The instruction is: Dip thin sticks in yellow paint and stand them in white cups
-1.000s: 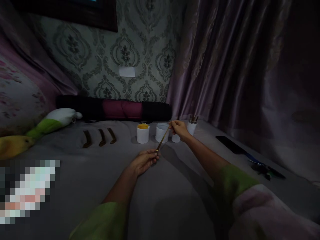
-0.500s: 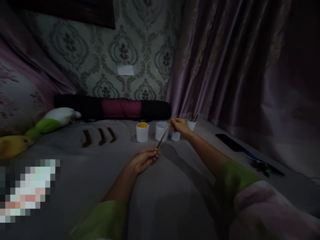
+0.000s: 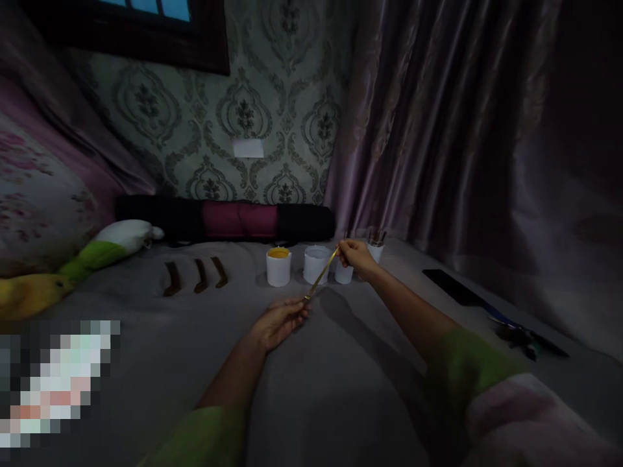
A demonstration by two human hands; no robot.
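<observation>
A thin yellow-gold paintbrush [image 3: 322, 272] is held slantwise between my two hands, above the grey sheet. My right hand [image 3: 357, 256] pinches its upper end. At the lower end, the fingertips of my left hand [image 3: 282, 322] close around the tip, which they partly hide. Just behind the brush stands a white tub [image 3: 316, 267] with a pale grey inside. To its left is another white tub [image 3: 278, 269] with yellow inside. A smaller white container [image 3: 343, 272] sits below my right hand, partly covered by it.
Behind my right hand, a white cup [image 3: 376, 251] holds several thin sticks. Three dark bent pieces [image 3: 199, 275] lie at left, near plush toys [image 3: 121, 237]. A black and maroon roll [image 3: 238, 220] lines the wall. At right lie a dark flat object [image 3: 452, 287] and a dark cluster [image 3: 525, 338].
The view has tilted up slightly, so a window shows at the top left and everything sits lower. Both hands keep nearly the same hold on the paintbrush.
</observation>
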